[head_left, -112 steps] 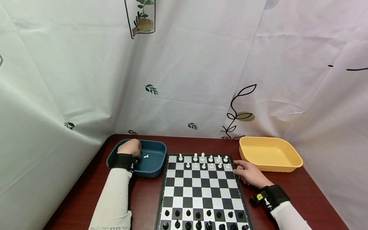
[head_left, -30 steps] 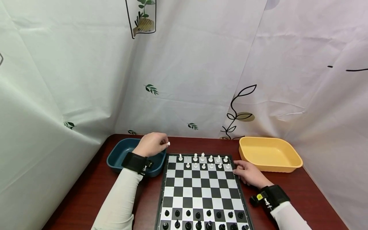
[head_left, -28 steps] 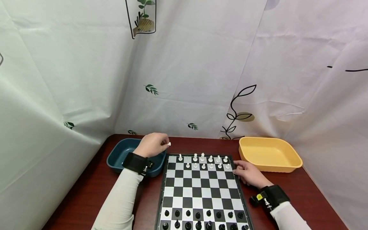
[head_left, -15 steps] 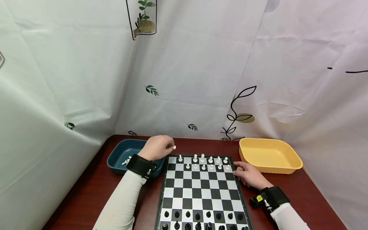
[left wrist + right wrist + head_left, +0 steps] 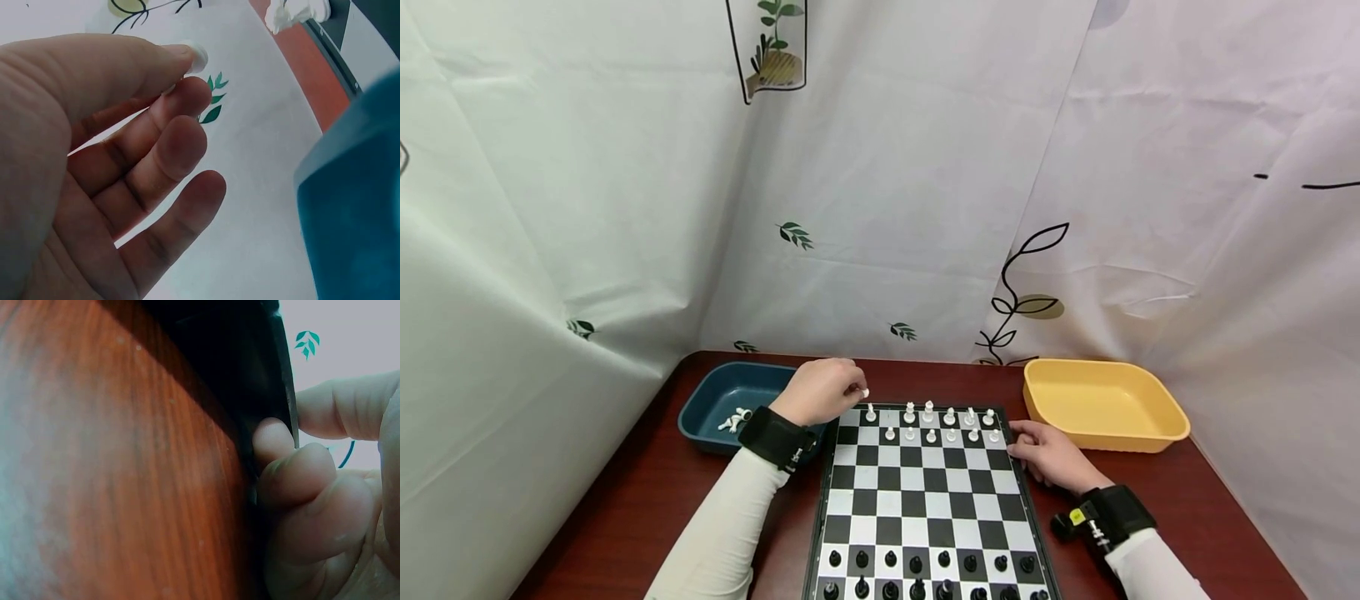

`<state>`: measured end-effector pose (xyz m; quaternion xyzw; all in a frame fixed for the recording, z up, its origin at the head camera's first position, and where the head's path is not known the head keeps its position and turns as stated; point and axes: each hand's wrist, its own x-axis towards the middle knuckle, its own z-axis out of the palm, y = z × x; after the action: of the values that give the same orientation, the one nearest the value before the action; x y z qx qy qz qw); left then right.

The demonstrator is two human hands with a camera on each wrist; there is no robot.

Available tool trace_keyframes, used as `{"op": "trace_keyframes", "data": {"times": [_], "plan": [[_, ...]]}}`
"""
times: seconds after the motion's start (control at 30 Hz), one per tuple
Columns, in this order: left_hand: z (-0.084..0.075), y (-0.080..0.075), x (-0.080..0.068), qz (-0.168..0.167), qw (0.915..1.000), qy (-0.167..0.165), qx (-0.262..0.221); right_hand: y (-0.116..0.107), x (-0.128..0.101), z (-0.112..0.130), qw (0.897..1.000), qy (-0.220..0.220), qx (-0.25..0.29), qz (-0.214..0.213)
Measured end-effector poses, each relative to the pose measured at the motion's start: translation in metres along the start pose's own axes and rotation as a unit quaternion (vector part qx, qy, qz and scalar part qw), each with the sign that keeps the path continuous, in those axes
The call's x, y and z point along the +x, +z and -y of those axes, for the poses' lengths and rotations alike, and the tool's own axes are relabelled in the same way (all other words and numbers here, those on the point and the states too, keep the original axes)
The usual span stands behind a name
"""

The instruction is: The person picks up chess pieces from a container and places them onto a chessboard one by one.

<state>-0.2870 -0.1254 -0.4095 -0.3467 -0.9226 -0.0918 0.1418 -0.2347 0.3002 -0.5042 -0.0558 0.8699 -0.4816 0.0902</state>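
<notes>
In the head view my left hand (image 5: 823, 392) is over the blue bin's right side, near the far left corner of the chessboard (image 5: 913, 477). Its thumb and fingertips pinch a small white chess piece (image 5: 197, 57); the other fingers are loosely bent. Most of that piece is hidden by the fingers. My right hand (image 5: 1051, 454) grips the board's right edge near the far corner, thumb on one side and curled fingers (image 5: 300, 475) on the other. White chess pieces (image 5: 928, 410) stand in the two far rows, black chess pieces (image 5: 917, 565) in the two near rows.
The blue bin (image 5: 700, 400), left of the board, holds several loose white pieces (image 5: 735, 419). A yellow bin (image 5: 1105, 400) stands at the far right behind my right hand. The dark red table (image 5: 625, 508) backs onto a pale printed curtain (image 5: 880, 250).
My left hand has come up out of the blue bin with a white chess piece and moved right toward the board's far left corner. The right hand stays at the board's edge.
</notes>
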Motion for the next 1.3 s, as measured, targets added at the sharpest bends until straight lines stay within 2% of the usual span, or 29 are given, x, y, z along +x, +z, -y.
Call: {"op": "trace_keyframes", "data": {"times": [0.27,0.5,0.93,1.2,1.3], "plan": [[-0.005,0.004,0.0,-0.005,0.9997,0.024,-0.003,0.0,0.0,0.0,1.0,-0.003,0.004,0.0],[-0.01,0.008,0.001,0.009,0.9996,0.024,-0.011,0.001,0.001,0.0,1.0,0.001,0.002,0.001],[-0.022,0.014,0.002,0.058,0.9982,0.018,-0.004,0.0,0.0,0.001,1.0,0.001,-0.001,0.0],[-0.024,0.017,0.003,0.098,0.9941,0.007,-0.048,0.001,0.001,0.0,1.0,0.002,0.002,0.001],[-0.025,0.02,0.004,0.111,0.9925,0.0,-0.05,0.0,0.001,0.0,1.0,0.002,0.002,0.002]]}}
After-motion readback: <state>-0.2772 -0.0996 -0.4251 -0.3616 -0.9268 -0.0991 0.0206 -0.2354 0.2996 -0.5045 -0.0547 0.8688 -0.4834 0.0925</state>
